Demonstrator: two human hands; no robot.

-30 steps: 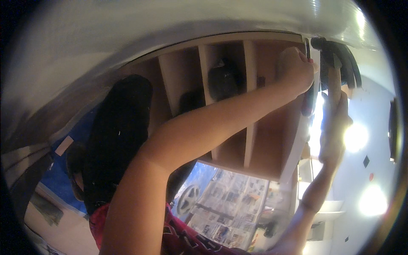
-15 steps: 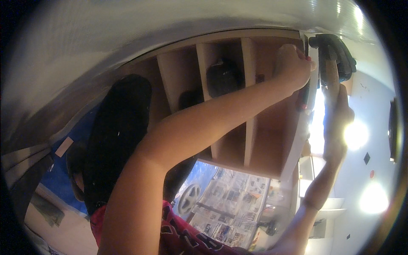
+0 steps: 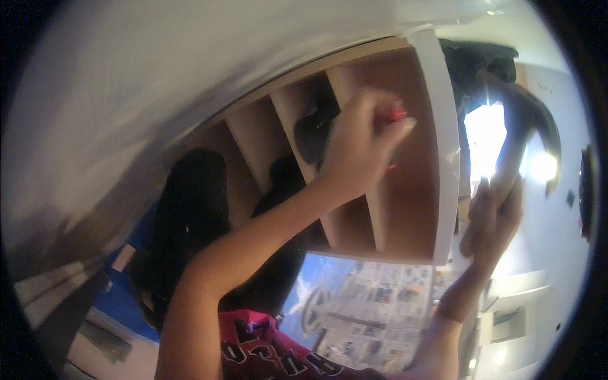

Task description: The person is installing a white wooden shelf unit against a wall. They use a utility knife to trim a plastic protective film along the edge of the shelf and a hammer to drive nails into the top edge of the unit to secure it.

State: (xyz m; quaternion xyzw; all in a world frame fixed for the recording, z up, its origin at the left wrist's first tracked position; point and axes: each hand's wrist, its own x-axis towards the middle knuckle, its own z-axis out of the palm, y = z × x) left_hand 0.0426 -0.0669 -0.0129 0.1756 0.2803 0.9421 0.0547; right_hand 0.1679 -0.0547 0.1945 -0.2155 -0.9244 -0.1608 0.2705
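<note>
My left hand (image 3: 361, 142), blurred, is closed on a small red object (image 3: 397, 116) in front of the shelf unit's right compartment. The fingers hide most of this object, and its kind cannot be told. A second bit of red (image 3: 391, 166) shows just below the hand. On the right, my right hand (image 3: 491, 218) is wrapped round the handle of a hammer (image 3: 520, 117), its dark curved head raised and smeared by motion. Between the two hands runs the white edge board (image 3: 447, 145) of the wooden shelf unit (image 3: 411, 209).
A dark rounded object (image 3: 310, 136) sits in a shelf compartment. Black bags (image 3: 468, 63) stand beyond the white board. Newspaper sheets (image 3: 380, 304) cover the floor around a grey star-shaped base (image 3: 315, 310). My dark-clothed leg (image 3: 193, 221) is at the left, over a blue sheet.
My left hand has drawn back leftward from the white board, with the red object in it. My right hand has moved lower, and the hammer has tilted.
</note>
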